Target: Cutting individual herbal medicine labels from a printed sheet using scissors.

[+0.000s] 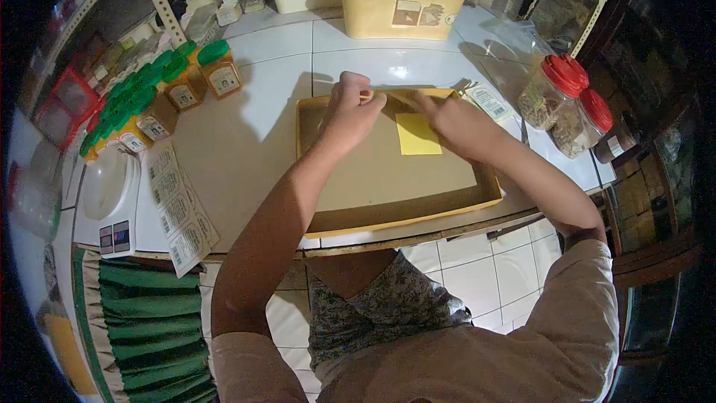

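A shallow cardboard tray [403, 210] with a yellow rim lies before me on the table. My left hand [355, 103] is above its far left part, fingers curled around a small, thin, pale-yellow item [366, 96] that I cannot identify. My right hand [456, 123] is over the tray's far right part, blurred, with one finger pointing toward the left hand. Whether it holds anything is unclear. A square yellow paper [418, 137] lies in the tray, its right edge next to the right hand.
At left stand several green-lidded jars [221, 70], a kitchen scale [112, 190] and printed label sheets [176, 212]. Red-lidded jars [551, 89] and a label stack [488, 102] are at right. A cream plastic bin [391, 11] stands at the back.
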A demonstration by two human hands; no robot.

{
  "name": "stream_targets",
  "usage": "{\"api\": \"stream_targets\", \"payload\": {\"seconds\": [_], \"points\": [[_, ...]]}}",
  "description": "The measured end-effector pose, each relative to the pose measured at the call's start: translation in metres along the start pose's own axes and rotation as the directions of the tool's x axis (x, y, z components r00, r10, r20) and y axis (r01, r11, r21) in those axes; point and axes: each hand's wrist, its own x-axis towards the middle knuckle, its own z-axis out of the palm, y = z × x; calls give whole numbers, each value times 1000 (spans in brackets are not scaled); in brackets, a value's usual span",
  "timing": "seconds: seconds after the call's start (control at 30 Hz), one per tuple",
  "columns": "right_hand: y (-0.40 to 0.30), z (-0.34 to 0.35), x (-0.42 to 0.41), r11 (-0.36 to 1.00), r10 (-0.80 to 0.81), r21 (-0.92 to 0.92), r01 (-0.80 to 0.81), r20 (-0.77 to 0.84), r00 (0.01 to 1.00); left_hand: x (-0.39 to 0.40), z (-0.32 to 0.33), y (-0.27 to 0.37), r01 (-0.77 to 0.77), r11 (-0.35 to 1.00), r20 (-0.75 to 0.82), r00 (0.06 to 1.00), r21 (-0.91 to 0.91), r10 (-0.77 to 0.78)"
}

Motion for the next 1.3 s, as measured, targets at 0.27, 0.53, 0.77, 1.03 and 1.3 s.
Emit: {"api": "stream_targets", "payload": {"seconds": [0.27,0.53,0.77,1.03,1.3], "points": [[9,9,7,238,336,862,448,-505,795,-15,1,54,-135,774,-230,973,-619,-14],[-34,-6,14,-426,299,853,302,-182,937,-23,2,48,23,428,72,993,-903,98],[-24,-16,4,266,52,945,192,-213,976,-13,-7,34,45,254,40,999,-966,-22],[16,23,-8,916,-332,183,358,-158,930,-14,-13,50,-159,153,-194,947,-975,-255],[13,24,-4,905,-380,122,407,-198,904,-21,-14,49,91,226,29,964,-970,-264]]}}
